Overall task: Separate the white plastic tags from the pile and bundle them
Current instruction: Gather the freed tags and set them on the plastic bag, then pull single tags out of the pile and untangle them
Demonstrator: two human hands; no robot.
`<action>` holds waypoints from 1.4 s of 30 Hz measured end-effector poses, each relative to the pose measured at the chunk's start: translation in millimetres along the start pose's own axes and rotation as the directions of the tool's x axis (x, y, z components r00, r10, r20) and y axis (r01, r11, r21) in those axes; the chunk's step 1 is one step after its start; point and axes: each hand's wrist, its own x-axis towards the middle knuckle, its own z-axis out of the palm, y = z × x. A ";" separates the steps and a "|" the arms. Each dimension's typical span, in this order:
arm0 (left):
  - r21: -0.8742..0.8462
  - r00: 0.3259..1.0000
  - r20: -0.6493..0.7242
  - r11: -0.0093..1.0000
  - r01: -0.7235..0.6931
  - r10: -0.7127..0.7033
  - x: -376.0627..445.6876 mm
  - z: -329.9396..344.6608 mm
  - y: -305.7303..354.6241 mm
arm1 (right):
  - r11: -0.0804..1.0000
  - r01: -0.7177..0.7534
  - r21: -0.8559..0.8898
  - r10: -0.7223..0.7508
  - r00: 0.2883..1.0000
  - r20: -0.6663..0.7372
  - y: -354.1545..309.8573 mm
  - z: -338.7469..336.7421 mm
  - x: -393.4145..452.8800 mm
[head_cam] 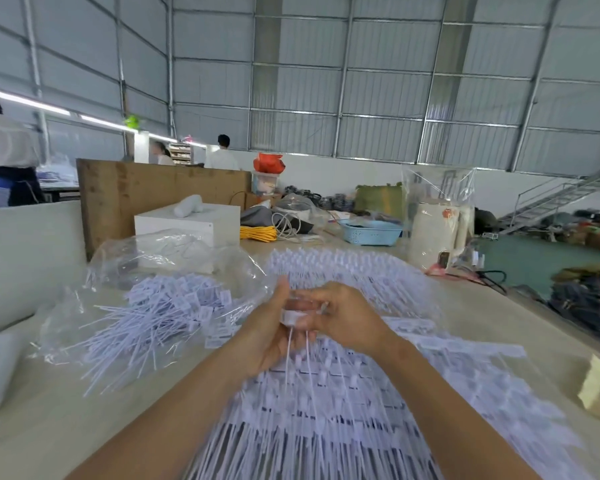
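We raise both forearms over the pale surface [66,410]. Our left hand [274,327] and right hand [347,317] meet, fingers curled, pinching a small bunch of white plastic tags [293,318] between them. Heads up, the thin tails hang toward us. The main pile of white tags [343,410] lies beneath.

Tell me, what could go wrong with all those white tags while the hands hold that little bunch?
The held tags are only pinched between the left hand and right hand, so the grip might slip and drop them back into the big pile. Their long tails could also tangle there. The loose tags on the plastic bag might slide away.
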 end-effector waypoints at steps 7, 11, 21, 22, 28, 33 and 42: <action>0.277 0.984 -0.057 0.949 -0.147 0.169 -2.2 0.7 1.9 | 0.993 0.001 0.116 -0.011 0.996 0.087 12.8 -6.2 -13.9; 0.131 0.986 -0.071 0.982 -0.140 0.150 -1.4 3.7 2.5 | 0.989 -0.002 0.146 -0.021 0.988 0.155 11.1 -15.5 -17.1; 0.475 0.984 -0.069 0.873 -0.113 0.165 -12.2 11.5 1.0 | 0.996 0.054 0.068 -0.056 0.998 0.030 1.3 -9.1 -20.9; 0.466 0.987 -0.069 0.880 -0.094 0.142 -13.3 11.9 3.6 | 0.997 0.071 0.016 -0.071 0.997 -0.012 1.3 -8.5 -21.2; 0.341 0.997 -0.047 0.937 0.075 -0.063 -16.9 11.8 13.9 | 0.939 0.175 -0.297 -0.213 0.972 -0.099 1.6 -1.7 -23.6; 0.035 0.940 0.316 0.991 0.127 -0.131 -18.6 2.3 26.1 | 0.987 0.157 0.045 -0.148 0.976 -0.158 10.2 -23.6 -25.5; -0.311 0.998 -0.058 0.950 -0.023 0.005 1.1 -10.9 15.9 | 0.983 0.101 0.152 -0.077 0.985 -0.153 15.0 -29.5 -22.9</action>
